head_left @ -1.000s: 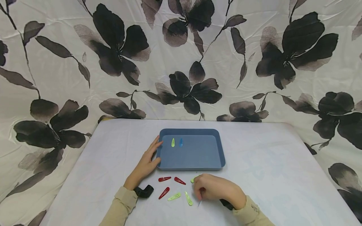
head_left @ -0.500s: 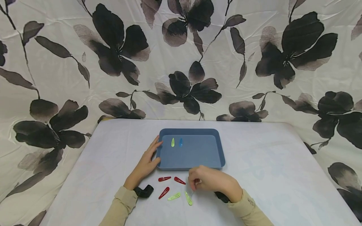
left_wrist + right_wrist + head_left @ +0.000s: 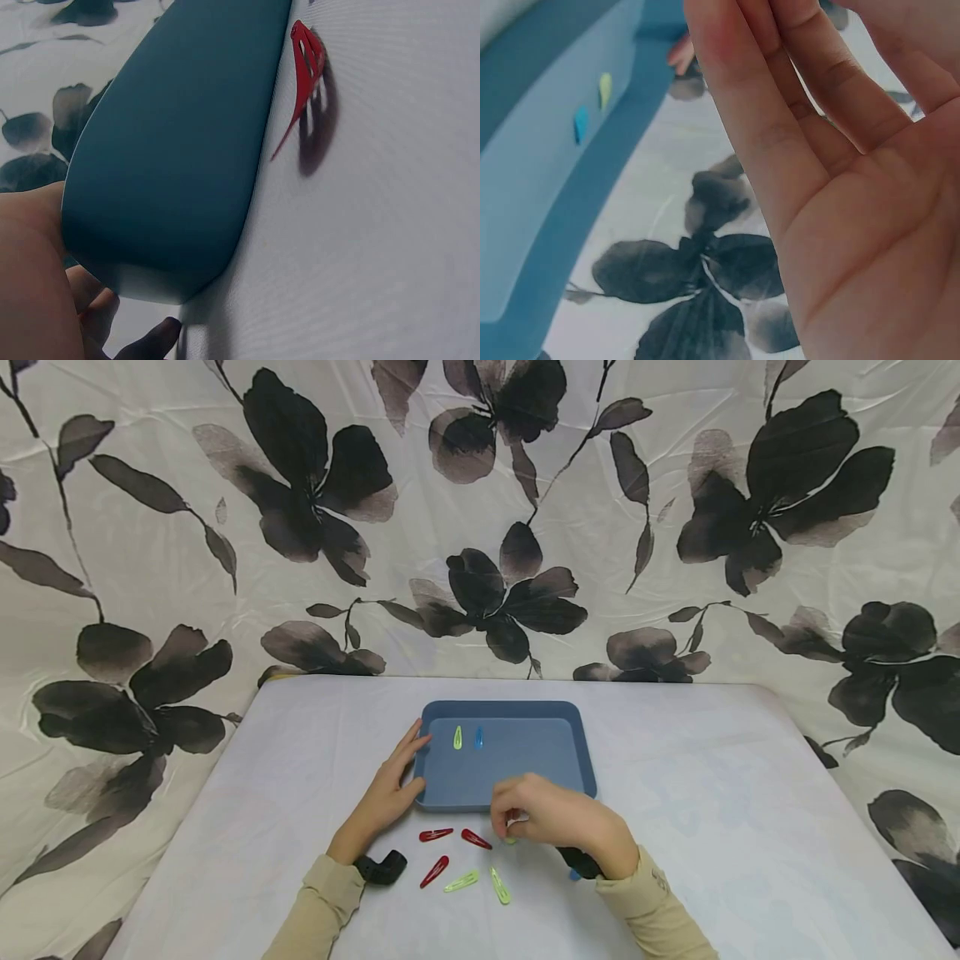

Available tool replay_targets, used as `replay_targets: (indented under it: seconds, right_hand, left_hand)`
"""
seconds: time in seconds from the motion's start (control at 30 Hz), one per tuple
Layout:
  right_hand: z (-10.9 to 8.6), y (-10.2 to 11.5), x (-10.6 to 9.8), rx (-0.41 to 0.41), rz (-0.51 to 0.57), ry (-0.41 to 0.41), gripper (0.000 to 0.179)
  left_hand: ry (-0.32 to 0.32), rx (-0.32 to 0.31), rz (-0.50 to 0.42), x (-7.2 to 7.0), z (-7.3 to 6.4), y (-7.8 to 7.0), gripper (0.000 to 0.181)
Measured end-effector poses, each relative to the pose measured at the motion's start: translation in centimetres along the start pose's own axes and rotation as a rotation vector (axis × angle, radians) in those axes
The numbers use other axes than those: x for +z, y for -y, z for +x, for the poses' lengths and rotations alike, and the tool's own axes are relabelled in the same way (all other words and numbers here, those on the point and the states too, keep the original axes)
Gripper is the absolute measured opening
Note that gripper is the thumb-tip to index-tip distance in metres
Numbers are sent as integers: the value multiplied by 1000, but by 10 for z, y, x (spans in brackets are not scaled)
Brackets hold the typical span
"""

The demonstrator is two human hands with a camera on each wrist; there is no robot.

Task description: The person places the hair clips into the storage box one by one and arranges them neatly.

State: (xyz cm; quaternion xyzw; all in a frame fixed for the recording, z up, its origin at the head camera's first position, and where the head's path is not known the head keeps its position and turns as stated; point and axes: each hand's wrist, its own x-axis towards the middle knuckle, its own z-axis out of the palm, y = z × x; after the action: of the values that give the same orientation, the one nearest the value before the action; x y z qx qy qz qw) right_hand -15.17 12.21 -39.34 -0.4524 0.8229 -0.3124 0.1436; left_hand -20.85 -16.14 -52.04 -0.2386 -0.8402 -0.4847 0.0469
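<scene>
My left hand (image 3: 386,793) rests against the left side of a blue tray (image 3: 510,807), its fingers and thumb spread along the rim. Inside the tray lie a green hair clip (image 3: 458,737) and a blue hair clip (image 3: 479,738). My right hand (image 3: 558,814) is just above the tray's near edge, thumb and fingers curled together in a pinch; the clip in it is hidden now. A bit of green clip (image 3: 511,841) shows below its fingertips. In the right wrist view the fingertips are cut off at the top.
On the white table (image 3: 705,793), red hair clips (image 3: 434,872) and green hair clips (image 3: 500,887) lie in front of the tray. A bit of blue (image 3: 575,875) shows beside the right wrist. A floral cloth (image 3: 645,527) hangs behind.
My right hand has moved up and slightly left, from the clips toward the tray's near edge; a thin pale piece showed at its fingertips earlier. The left hand has stayed put.
</scene>
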Motion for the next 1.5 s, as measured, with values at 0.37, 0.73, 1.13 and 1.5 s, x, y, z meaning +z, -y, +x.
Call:
replay_targets:
  seconds: [0.37, 0.73, 1.13, 1.5]
  right_hand:
    - [3, 5, -17, -59, 4, -102, 22]
    - [6, 8, -29, -105, 30, -236, 20]
    - [14, -7, -21, -81, 95, -527, 17]
    - [25, -17, -10, 15, 200, -690, 14]
  left_hand:
    - [1, -11, -3, 0, -1, -2, 65]
    - [-4, -4, -3, -1, -1, -6, 63]
    - [4, -27, -12, 1, -1, -1, 65]
    - [4, -21, -27, 1, -1, 0, 65]
